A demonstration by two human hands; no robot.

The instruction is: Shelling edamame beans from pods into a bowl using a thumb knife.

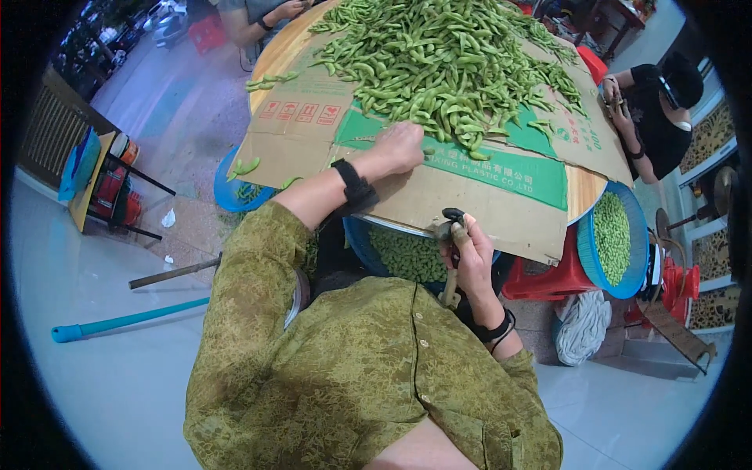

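Observation:
A large heap of green soybean pods (446, 74) covers the far part of a flattened cardboard sheet (345, 157) on a round wooden table. My left hand (401, 147) is closed and rests over the cardboard's green printed band, just short of the heap. Whatever its fingers hold is hidden. Off the near edge of the cardboard, my right hand (472, 254) is closed around a small object with a dark tip (453, 214) and a pale lower end, whose kind I cannot make out. Below it, a blue basin (359, 241) holds shelled green beans (403, 254).
A blue basket (587, 254) of shelled beans sits on a red stool (540, 282) at right. Another blue basin (225, 188) stands left of the table. A teal pole (141, 317) lies on the floor. One person (666, 117) sits at right, another (254, 19) at far left.

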